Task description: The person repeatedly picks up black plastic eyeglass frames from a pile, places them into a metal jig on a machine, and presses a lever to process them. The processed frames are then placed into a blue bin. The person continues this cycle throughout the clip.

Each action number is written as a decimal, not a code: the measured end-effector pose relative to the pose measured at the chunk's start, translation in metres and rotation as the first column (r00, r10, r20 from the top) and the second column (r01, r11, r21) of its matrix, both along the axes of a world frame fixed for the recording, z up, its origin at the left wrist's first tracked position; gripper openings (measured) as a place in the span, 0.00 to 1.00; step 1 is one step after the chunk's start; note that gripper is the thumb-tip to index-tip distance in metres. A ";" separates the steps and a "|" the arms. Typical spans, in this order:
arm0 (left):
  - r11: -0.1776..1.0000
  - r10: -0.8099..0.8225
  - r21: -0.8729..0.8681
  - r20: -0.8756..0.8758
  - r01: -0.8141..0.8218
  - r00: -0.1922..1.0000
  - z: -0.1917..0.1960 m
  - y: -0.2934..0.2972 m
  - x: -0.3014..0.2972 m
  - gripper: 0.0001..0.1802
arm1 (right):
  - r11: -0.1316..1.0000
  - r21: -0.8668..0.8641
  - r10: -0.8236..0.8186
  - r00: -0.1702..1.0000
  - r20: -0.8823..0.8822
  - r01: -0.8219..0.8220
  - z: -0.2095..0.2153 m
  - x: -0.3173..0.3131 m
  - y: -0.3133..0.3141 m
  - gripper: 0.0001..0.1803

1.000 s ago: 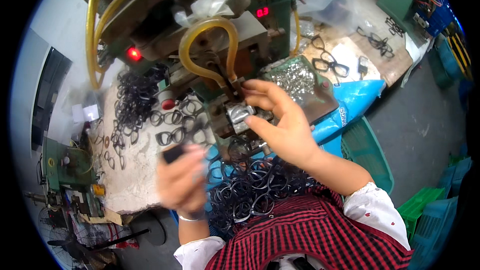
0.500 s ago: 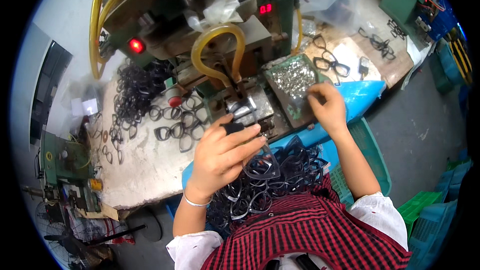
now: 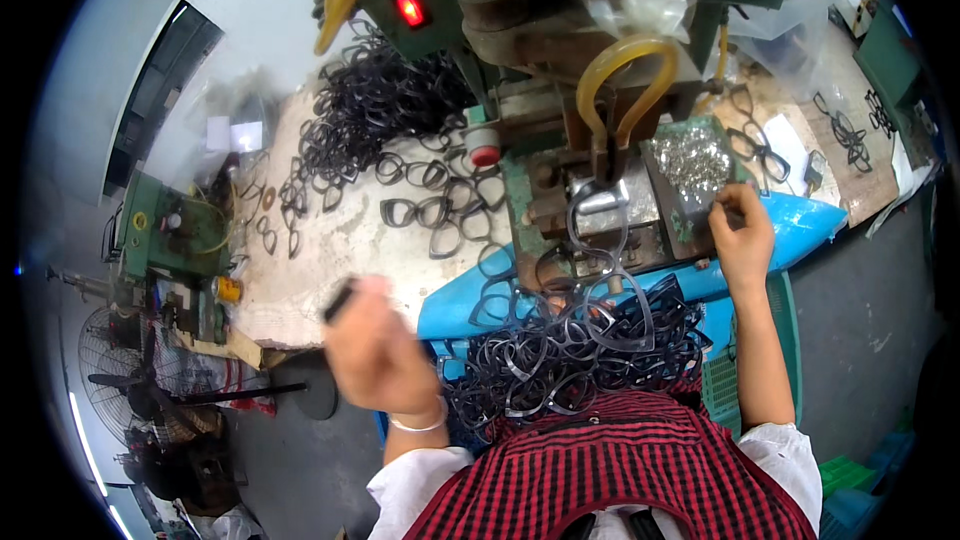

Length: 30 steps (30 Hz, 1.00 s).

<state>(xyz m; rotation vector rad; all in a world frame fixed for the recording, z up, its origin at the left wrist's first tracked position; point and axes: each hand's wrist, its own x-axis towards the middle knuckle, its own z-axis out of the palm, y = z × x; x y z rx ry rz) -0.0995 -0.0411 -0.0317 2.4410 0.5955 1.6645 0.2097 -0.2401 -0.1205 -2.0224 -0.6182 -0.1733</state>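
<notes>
My left hand (image 3: 380, 352), a black cover on one finger, hangs over the table's front edge, left of the machine. Motion blurs its fingers, so their pose is unclear. At the tray's right edge my right hand (image 3: 743, 235) is closed, fingertips pinched together; whatever lies between them is too small to see. The metal tray (image 3: 690, 162) beside it holds many tiny shiny metal parts. A dark eyeglass frame (image 3: 643, 306) sits untouched with one rim on the press's metal block (image 3: 640, 202), its other rim reaching toward me. Below lies a heap of dark eyeglass frames (image 3: 540, 365).
The press has a yellow hose (image 3: 630, 52) and a red button (image 3: 485, 146). More frames (image 3: 390, 105) are piled at the back left, with loose ones (image 3: 430, 210) nearer. Blue plastic sheeting (image 3: 800, 223) covers the front edge. A green basket (image 3: 780, 340) stands at right.
My left hand has come off the eyeglass frame and swung left, away from the press. The right hand remains beside the tray, fingers now pinched. The view has shifted left.
</notes>
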 end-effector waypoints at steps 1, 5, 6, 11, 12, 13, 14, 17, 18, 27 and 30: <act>0.989 0.026 -0.148 0.187 0.002 0.982 0.008 0.013 0.000 0.09 | 0.999 0.047 0.020 0.999 0.028 -0.021 0.001 0.002 0.003 0.05; 0.989 0.148 0.059 -0.251 -0.137 0.957 -0.003 0.097 0.021 0.09 | 0.988 0.114 0.088 0.987 0.137 -0.103 0.015 -0.004 0.025 0.07; 0.977 0.212 0.060 -0.394 -0.205 0.894 -0.019 0.117 0.021 0.10 | 0.984 0.142 0.096 0.992 0.084 -0.107 0.016 -0.007 0.028 0.08; 0.867 0.356 -0.022 -0.673 -0.498 0.648 -0.155 0.206 0.007 0.15 | 0.995 0.088 0.048 0.995 0.091 -0.056 -0.006 -0.005 0.018 0.07; 0.871 0.344 -0.053 -0.644 -0.489 0.683 -0.171 0.209 0.006 0.16 | 0.999 0.048 0.005 0.991 0.136 -0.012 -0.006 -0.003 0.004 0.06; 0.858 0.345 -0.095 -0.623 -0.505 0.702 -0.168 0.202 0.014 0.15 | 0.999 0.002 -0.048 0.983 0.179 0.048 -0.008 -0.002 -0.012 0.06; 0.868 0.330 -0.121 -0.584 -0.482 0.741 -0.170 0.197 0.012 0.15 | 0.995 -0.006 -0.093 0.972 0.217 0.097 -0.009 -0.001 -0.028 0.05; 0.898 0.242 -0.284 -0.321 -0.336 0.916 -0.155 0.187 0.002 0.14 | 0.982 0.024 -0.185 0.946 0.265 0.185 -0.010 -0.002 -0.062 0.05; 0.877 0.163 -0.416 -0.211 -0.240 0.964 -0.152 0.187 -0.001 0.16 | 0.982 0.028 -0.190 0.958 0.215 0.189 -0.007 -0.004 -0.066 0.06; 0.278 -0.118 -0.808 0.508 0.520 0.853 -0.094 0.125 0.057 0.15 | 0.856 0.377 0.360 0.931 0.053 -0.353 0.061 -0.032 0.073 0.17; 0.308 -0.079 -0.820 0.483 0.483 0.872 -0.092 0.089 0.055 0.10 | 0.792 0.481 0.482 0.868 -0.115 -0.376 0.074 -0.048 0.085 0.22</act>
